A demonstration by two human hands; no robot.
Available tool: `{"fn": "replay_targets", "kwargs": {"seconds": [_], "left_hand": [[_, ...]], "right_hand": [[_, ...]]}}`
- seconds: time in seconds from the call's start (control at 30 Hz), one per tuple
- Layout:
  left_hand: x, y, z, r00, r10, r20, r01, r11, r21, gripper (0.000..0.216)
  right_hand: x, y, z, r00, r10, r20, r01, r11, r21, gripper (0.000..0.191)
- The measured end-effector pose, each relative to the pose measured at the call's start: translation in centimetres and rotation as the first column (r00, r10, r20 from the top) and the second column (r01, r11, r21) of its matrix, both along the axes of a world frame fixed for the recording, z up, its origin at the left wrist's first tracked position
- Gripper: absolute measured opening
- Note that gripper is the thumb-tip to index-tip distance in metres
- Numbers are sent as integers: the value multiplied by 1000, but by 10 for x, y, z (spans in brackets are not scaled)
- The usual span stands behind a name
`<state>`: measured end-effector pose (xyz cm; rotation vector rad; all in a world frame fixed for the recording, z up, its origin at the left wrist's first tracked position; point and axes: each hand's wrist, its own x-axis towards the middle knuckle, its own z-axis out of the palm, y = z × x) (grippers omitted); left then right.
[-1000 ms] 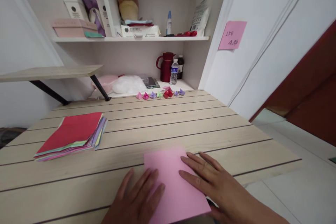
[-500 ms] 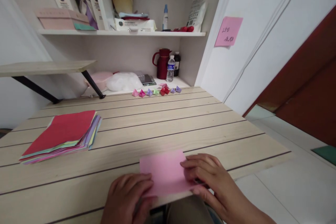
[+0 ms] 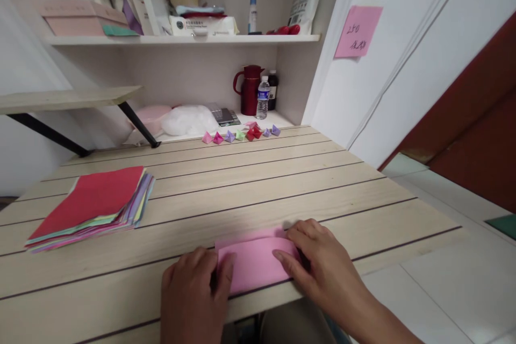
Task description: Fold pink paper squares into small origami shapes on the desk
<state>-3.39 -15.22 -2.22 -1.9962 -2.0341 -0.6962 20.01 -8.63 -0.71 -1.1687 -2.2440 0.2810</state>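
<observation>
A pink sheet of paper [image 3: 258, 266] lies at the near edge of the table, its near half bent over toward the far edge in a soft, raised curve. At its left side is my left hand [image 3: 197, 290], thumb on top of the paper and fingers curled beside it. My right hand [image 3: 318, 266] grips the right side, thumb over the folded layer and fingertips at the far right corner. Both hands pinch the paper; some fingertips are hidden behind it.
A stack of coloured paper [image 3: 97, 199] with a red sheet on top lies to the left. Several small folded paper shapes [image 3: 229, 136] line the table's back edge. Behind them stand a dark red jug [image 3: 250, 91] and a water bottle [image 3: 263, 98]. A small raised shelf [image 3: 72, 98] stands at back left.
The paper's near edge has been lifted and bent over away from me, so the sheet looks shorter. Both thumbs have moved onto its top. The view has shifted slightly.
</observation>
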Motion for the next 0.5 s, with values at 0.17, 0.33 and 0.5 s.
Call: {"fn": "replay_targets", "kwargs": {"seconds": [0.17,0.33,0.5], "left_hand": [[6,6,0,986,77,-144,-72,996,43,34],[12,8,3,969,125,-214,-122,992,27,30],[14,8,8,972,145,-186,-150,988,-17,26]], "right_hand": [[-7,6,1,998,-34,59,34,999,5,21],[-11,10,0,989,-66,131,64,998,24,23],[-11,12,-4,981,-68,183,56,996,73,21]]}}
